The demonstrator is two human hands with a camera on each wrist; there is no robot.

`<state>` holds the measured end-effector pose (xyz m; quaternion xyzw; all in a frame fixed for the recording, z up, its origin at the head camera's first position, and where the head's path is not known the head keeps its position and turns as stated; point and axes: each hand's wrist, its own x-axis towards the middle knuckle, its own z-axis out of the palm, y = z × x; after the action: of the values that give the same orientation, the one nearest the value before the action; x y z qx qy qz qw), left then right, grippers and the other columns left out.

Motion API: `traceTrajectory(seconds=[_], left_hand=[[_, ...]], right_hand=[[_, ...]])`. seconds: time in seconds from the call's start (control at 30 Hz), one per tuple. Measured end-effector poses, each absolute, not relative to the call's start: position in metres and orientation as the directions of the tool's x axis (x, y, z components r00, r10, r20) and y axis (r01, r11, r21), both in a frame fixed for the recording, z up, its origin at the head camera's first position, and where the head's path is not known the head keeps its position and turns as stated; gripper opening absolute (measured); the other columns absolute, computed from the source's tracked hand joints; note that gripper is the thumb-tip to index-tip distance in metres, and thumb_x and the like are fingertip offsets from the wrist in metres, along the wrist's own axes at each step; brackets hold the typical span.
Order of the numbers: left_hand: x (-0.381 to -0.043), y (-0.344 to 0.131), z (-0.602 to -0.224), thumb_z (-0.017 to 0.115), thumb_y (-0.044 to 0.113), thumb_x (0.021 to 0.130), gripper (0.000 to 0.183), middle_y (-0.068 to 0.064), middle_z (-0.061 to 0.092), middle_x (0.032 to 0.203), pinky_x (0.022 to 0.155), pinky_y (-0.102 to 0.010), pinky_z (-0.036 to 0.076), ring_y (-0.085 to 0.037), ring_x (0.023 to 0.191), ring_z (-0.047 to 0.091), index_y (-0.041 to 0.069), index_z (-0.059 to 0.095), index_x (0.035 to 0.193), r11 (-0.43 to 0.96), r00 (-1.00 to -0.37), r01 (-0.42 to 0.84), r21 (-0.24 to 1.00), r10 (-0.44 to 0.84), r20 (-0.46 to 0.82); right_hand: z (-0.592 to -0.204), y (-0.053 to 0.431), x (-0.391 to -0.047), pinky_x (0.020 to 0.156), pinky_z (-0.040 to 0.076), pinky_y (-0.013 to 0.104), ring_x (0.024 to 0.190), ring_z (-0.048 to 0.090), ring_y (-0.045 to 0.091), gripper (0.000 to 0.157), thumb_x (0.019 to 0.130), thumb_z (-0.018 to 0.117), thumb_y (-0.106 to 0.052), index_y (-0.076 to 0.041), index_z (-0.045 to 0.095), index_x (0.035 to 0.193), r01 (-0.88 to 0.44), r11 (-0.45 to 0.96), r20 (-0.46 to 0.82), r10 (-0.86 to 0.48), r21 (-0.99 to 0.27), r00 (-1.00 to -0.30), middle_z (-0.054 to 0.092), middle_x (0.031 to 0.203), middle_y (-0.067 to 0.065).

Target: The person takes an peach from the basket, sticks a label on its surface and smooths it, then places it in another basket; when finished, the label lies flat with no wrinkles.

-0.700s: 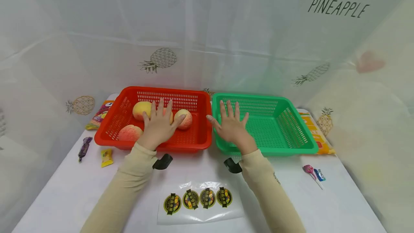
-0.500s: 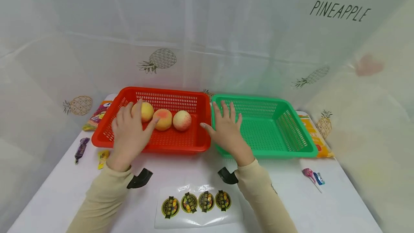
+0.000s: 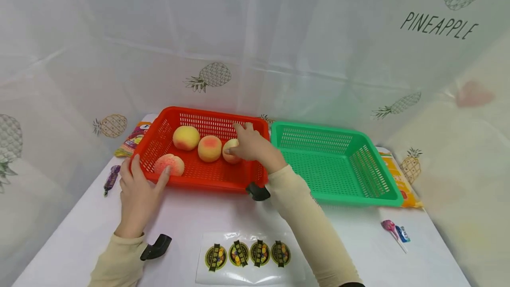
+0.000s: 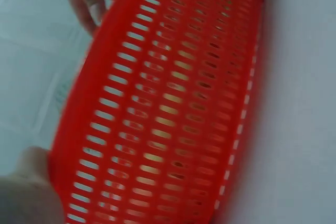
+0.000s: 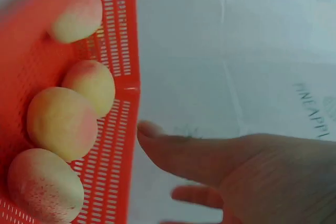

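The red basket (image 3: pixel 207 183) holds several peaches: a pink one (image 3: pixel 169 164) near its front left corner, a yellow one (image 3: pixel 186 137) behind, an orange one (image 3: pixel 209 148) in the middle and a pale speckled one (image 5: pixel 46 186) at the right. My left hand (image 3: pixel 137 198) is at the basket's front left corner, thumb over the front rim and fingers, mostly straight, along the left side. Over the basket's right end reaches my right hand (image 3: pixel 255 145), partly covering the pale peach in the head view. Its thumb (image 5: pixel 184 156) is extended, with nothing held.
A green basket (image 3: pixel 338 199) stands right beside the red one. Candy (image 3: pixel 111 178) lies at the left, a lollipop (image 3: pixel 390 229) and blue wrapper (image 3: pixel 402 234) at the right. Snack bags (image 3: pixel 400 180) lie behind the baskets' outer sides. A clear sheet with round stickers (image 3: pixel 239 254) is in front.
My left hand has moved from over the peaches to the red basket's front left corner. My right hand has moved left from the green basket to over the red one's right end.
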<state>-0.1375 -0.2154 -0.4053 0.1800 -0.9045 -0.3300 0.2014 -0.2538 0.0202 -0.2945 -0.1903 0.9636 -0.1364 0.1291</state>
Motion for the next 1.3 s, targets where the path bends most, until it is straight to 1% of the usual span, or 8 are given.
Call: traceTrajectory(seconds=[0.2, 0.4, 0.6, 0.7, 0.83, 0.9, 1.13, 1.3], left_hand=[[-0.141, -0.215, -0.417, 0.054, 0.05, 0.08, 0.087, -0.007, 0.002, 0.144, 0.091, -0.057, 0.032, -0.039, 0.12, 0.03, 0.013, 0.005, 0.141, 0.648, -0.81, -0.134, 0.75, -0.508, 0.294], [-0.145, -0.21, -0.423, 0.056, 0.046, 0.081, 0.084, -0.004, 0.005, 0.145, 0.091, -0.054, 0.036, -0.034, 0.121, 0.031, 0.014, 0.007, 0.141, 0.633, -0.775, -0.071, 0.771, -0.521, 0.356], [-0.145, -0.209, -0.423, 0.057, 0.045, 0.08, 0.083, -0.004, 0.006, 0.145, 0.09, -0.054, 0.037, -0.033, 0.12, 0.031, 0.014, 0.008, 0.14, 0.638, -0.763, -0.065, 0.767, -0.527, 0.373], [-0.145, -0.21, -0.423, 0.057, 0.045, 0.081, 0.083, -0.004, 0.006, 0.144, 0.089, -0.054, 0.037, -0.033, 0.119, 0.031, 0.014, 0.008, 0.14, 0.643, -0.76, -0.059, 0.764, -0.525, 0.384], [-0.144, -0.211, -0.425, 0.055, 0.046, 0.081, 0.084, -0.003, 0.006, 0.144, 0.088, -0.055, 0.038, -0.033, 0.118, 0.033, 0.017, 0.006, 0.141, 0.638, -0.768, -0.082, 0.766, -0.53, 0.36], [-0.143, -0.211, -0.426, 0.055, 0.046, 0.081, 0.084, -0.003, 0.006, 0.144, 0.088, -0.055, 0.038, -0.033, 0.118, 0.034, 0.018, 0.004, 0.142, 0.632, -0.774, -0.097, 0.769, -0.533, 0.341], [-0.142, -0.213, -0.427, 0.055, 0.046, 0.081, 0.083, -0.002, 0.005, 0.144, 0.088, -0.054, 0.038, -0.033, 0.118, 0.034, 0.019, 0.005, 0.142, 0.63, -0.774, -0.099, 0.77, -0.535, 0.338], [-0.14, -0.215, -0.427, 0.054, 0.046, 0.082, 0.082, -0.002, 0.004, 0.145, 0.088, -0.054, 0.038, -0.034, 0.118, 0.033, 0.017, 0.006, 0.141, 0.639, -0.769, -0.088, 0.765, -0.531, 0.356]], right_hand=[[-0.298, 0.007, -0.29, 0.101, 0.029, 0.044, 0.134, 0.017, 0.021, 0.076, 0.079, 0.062, -0.04, -0.023, 0.022, 0.141, -0.321, 0.888, -0.413, -0.442, -0.33, -0.796, 0.02, 0.147, 0.0], [-0.314, 0.009, -0.305, 0.094, 0.037, 0.041, 0.123, 0.03, 0.02, 0.071, 0.076, 0.067, -0.034, -0.025, 0.032, 0.137, -0.21, 0.919, -0.518, -0.365, -0.335, -0.774, 0.032, 0.14, -0.003], [-0.324, 0.009, -0.313, 0.077, 0.045, 0.038, 0.103, 0.041, 0.021, 0.067, 0.07, 0.073, -0.027, -0.024, 0.039, 0.128, -0.157, 0.932, -0.505, -0.313, -0.328, -0.804, 0.048, 0.115, 0.0], [-0.33, 0.008, -0.315, 0.084, 0.043, 0.04, 0.107, 0.04, 0.022, 0.08, 0.07, 0.073, -0.029, -0.028, 0.027, 0.136, -0.123, 0.938, -0.504, -0.281, -0.323, -0.817, 0.044, 0.124, 0.001], [-0.34, 0.007, -0.317, 0.096, 0.035, 0.045, 0.12, 0.032, 0.022, 0.099, 0.071, 0.072, -0.031, -0.036, 0.002, 0.141, -0.058, 0.943, -0.526, -0.232, -0.326, -0.819, 0.024, 0.144, -0.002], [-0.345, 0.007, -0.318, 0.098, 0.033, 0.045, 0.123, 0.028, 0.021, 0.102, 0.071, 0.073, -0.03, -0.035, -0.001, 0.141, -0.059, 0.94, -0.525, -0.238, -0.335, -0.817, 0.019, 0.146, -0.003], [-0.346, 0.014, -0.322, 0.087, 0.042, 0.036, 0.104, 0.045, 0.019, 0.092, 0.066, 0.076, -0.03, -0.019, 0.02, 0.138, -0.217, 0.88, -0.388, -0.392, -0.422, -0.834, 0.046, 0.122, 0.002], [-0.323, 0.031, -0.309, 0.071, 0.046, 0.035, 0.096, 0.047, 0.02, 0.081, 0.066, 0.074, -0.039, -0.017, 0.029, 0.13, -0.353, 0.832, -0.264, -0.489, -0.428, -0.831, 0.043, 0.115, 0.004]])
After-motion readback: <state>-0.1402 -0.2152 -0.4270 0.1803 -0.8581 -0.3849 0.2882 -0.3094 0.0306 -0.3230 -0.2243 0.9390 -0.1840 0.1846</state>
